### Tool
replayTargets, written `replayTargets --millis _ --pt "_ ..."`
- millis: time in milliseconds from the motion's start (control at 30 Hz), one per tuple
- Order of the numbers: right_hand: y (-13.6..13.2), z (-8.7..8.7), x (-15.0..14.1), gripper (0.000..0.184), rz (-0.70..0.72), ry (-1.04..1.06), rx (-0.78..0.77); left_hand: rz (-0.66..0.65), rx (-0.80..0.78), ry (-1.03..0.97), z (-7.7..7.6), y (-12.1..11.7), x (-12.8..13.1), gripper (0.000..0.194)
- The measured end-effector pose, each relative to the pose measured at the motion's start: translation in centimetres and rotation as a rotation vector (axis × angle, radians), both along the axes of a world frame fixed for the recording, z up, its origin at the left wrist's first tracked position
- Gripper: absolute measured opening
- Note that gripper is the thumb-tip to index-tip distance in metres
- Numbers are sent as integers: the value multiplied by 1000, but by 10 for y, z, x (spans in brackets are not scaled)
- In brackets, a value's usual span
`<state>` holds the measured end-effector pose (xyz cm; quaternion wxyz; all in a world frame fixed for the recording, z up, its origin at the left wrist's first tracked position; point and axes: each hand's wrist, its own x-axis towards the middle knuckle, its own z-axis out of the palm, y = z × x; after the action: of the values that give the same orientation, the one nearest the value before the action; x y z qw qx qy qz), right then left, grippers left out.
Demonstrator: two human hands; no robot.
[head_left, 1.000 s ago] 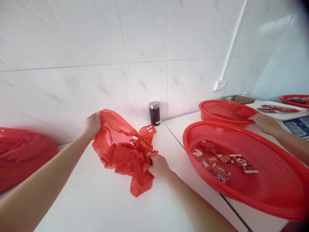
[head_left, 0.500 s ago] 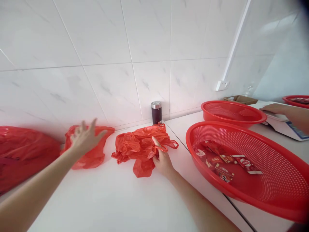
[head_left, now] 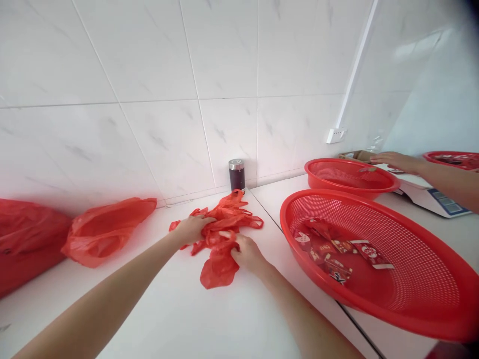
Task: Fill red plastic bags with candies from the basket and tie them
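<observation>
now our right hand (head_left: 247,253) pinches the red bags (head_left: 230,217) near the surface's (head_left: 168,311) back edge; our left hand (head_left: 193,230) touches them, grip unclear. they seem light, slippery; best pinch the folds.

The bags (head_left: 230,215) were red, thin plastic, crumpled into one loose, low heap between and beyond the two hands. The left hand (head_left: 192,229) lay on the heap's near left side, a scrap of red showing just left of its knuckles. The right hand (head_left: 247,252) pinched the near right edge – folds were bunched at its fingertips. Past the right hand the film rose in a ragged peak, and a handle loop stuck out to the right. Left of that hand, nearer the wearer, a smoother rounded flap – partly see-through – was spread.
</observation>
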<state>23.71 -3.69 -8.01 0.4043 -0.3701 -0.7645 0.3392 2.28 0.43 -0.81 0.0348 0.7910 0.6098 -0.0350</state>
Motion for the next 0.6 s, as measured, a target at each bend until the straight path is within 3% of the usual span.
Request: replayTargets --millis 67,167,267,433,600 --pt "0 1 2 62 8 2 -12 41 50 4 13 8 -16 54" --pt "0 2 1 60 -13 27 -7 167 181 7 35 14 -39 60" --pt "1 2 -1 57 -72 56 4 284 299 7 47 16 -54 68" --pt "0 6 -1 48 -137 84 44 372 269 -66 41 14 -58 85" --pt "-1 8 -1 41 -177 100 112 369 300 -224 38 0 -41 67"
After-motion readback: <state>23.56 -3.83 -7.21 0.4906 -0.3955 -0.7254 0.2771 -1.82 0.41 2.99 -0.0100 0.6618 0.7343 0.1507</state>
